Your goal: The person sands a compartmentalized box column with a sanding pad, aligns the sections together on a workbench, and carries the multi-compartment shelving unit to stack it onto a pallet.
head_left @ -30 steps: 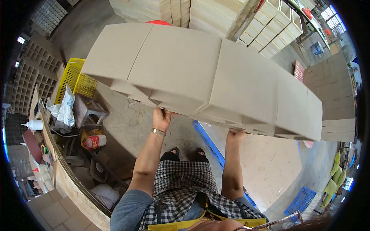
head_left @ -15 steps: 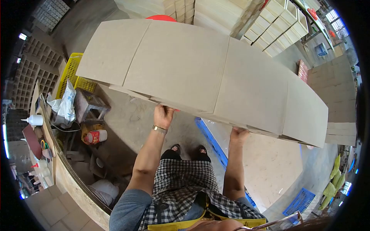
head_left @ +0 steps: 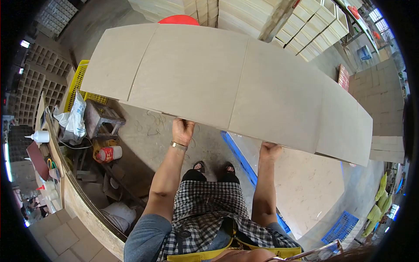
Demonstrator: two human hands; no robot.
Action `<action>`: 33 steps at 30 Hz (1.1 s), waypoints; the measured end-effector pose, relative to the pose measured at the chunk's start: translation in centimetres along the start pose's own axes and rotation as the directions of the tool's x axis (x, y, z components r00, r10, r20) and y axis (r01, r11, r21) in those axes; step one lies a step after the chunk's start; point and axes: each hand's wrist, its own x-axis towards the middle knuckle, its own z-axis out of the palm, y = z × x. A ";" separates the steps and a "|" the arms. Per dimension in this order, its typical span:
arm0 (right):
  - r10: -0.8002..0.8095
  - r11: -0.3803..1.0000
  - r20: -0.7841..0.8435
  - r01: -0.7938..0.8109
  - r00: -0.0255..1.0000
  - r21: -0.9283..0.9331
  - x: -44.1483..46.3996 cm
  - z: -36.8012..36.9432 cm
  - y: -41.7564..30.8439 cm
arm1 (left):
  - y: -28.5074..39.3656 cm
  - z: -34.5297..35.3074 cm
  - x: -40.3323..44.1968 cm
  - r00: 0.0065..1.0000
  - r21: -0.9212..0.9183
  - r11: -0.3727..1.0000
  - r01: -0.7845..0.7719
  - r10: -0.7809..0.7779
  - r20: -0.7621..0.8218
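A long sheet of creased cardboard (head_left: 192, 72) stretches across the upper middle of the view, held up off the floor. Fold lines divide its face into several panels. My left hand (head_left: 183, 131) grips the near edge left of its middle, fingers tucked beneath the board. Farther right, my right hand (head_left: 271, 150) is closed on the same edge, its fingertips also hidden under the cardboard. Below the right hand lies a flat tan board (head_left: 301, 187) on a blue pallet (head_left: 240, 155).
Left stand a worktable (head_left: 83, 205) with a white bottle (head_left: 40, 136), a wooden stool (head_left: 102, 118) and a yellow basket (head_left: 76, 85). A blue crate (head_left: 340, 227) rests on the floor at right. Behind the cardboard are a red round object (head_left: 179, 19) and a post (head_left: 279, 22).
The cardboard has shifted slightly left and tilted, and its near edge gaps look narrower. Both hands keep their grip and have barely moved.
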 end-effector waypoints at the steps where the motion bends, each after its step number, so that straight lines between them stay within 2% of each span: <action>1: -0.011 0.999 -0.017 0.011 1.000 -0.036 -0.1 0.0 0.0 | 0.0 0.1 -0.1 1.000 -0.010 1.000 -0.004 0.004 0.009; 4: -0.033 0.999 0.047 0.035 0.998 -0.031 -0.5 0.0 0.2 | -0.1 1.2 -0.9 1.000 0.039 0.999 -0.003 0.003 -0.008; 7: -0.025 0.999 0.075 0.027 0.997 -0.026 -0.7 0.0 0.2 | -0.2 0.4 -0.6 0.999 0.013 1.000 -0.003 0.003 0.033; 17: 0.036 0.997 0.089 -0.030 0.995 -0.066 -2.5 2.1 -0.4 | 0.9 1.0 -2.0 0.997 0.035 0.999 -0.028 0.026 0.066; 25: 0.079 0.990 0.197 -0.053 0.977 -0.129 -2.2 3.7 -1.4 | 3.5 4.9 -7.0 0.978 -0.009 1.000 -0.006 0.008 0.207; 27: 0.109 0.985 0.240 -0.073 0.965 -0.155 -2.1 4.9 -1.4 | 3.8 5.7 -8.1 0.983 -0.021 0.999 -0.045 0.049 0.177; 29: 0.112 0.982 0.258 -0.066 0.960 -0.179 -2.2 6.2 -1.9 | 3.9 5.5 -7.2 0.990 -0.040 0.991 -0.128 0.130 0.062; 32: 0.111 0.974 0.281 -0.048 0.953 -0.221 -2.7 8.5 -2.4 | 4.9 6.2 -8.5 0.987 0.020 0.994 -0.109 0.105 0.124; 33: 0.116 0.971 0.288 -0.048 0.951 -0.234 -3.1 9.2 -2.5 | 5.1 6.7 -9.1 0.990 -0.016 0.994 -0.111 0.112 0.087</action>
